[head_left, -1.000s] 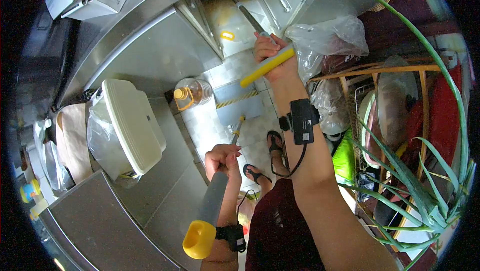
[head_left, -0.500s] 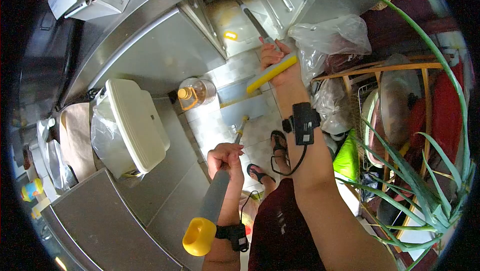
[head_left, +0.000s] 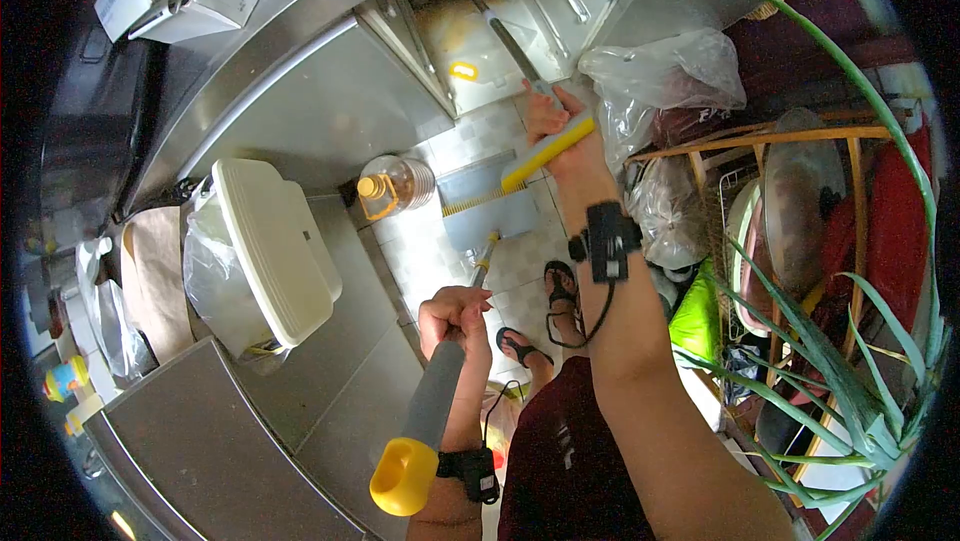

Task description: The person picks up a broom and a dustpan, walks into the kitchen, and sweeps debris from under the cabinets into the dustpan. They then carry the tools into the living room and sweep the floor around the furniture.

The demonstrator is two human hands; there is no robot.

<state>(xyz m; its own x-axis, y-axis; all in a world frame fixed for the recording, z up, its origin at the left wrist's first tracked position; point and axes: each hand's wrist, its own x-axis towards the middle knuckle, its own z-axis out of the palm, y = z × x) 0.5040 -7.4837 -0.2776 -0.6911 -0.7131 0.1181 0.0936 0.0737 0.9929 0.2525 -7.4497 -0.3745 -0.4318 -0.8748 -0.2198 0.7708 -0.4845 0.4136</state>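
My left hand (head_left: pixel 455 321) is closed around the long grey handle (head_left: pixel 430 401) of a dustpan, whose yellow end cap points toward me. Down on the tiles lies the dustpan (head_left: pixel 500 221), grey with a row of yellow teeth. My right hand (head_left: pixel 555 126) is closed around a broom near its yellow-and-grey head (head_left: pixel 550 151), which slants down-left above the dustpan. From that hand the broom's grey pole (head_left: pixel 515 49) runs into an open cabinet. The palm side of the right-hand grip is partly hidden.
A large plastic bottle (head_left: pixel 398 188) with an orange cap stands left of the dustpan. Beside it is a white lidded bin (head_left: pixel 280 251). On the right are a clear plastic bag (head_left: pixel 665 71), a wooden rack (head_left: pixel 760 136) and an aloe-like plant (head_left: pixel 850 391). My sandalled feet (head_left: pixel 520 346) are below.
The broom head has shifted slightly, its lower end a little to the right. Both hands keep their grips, and the dustpan stays nearly in place.
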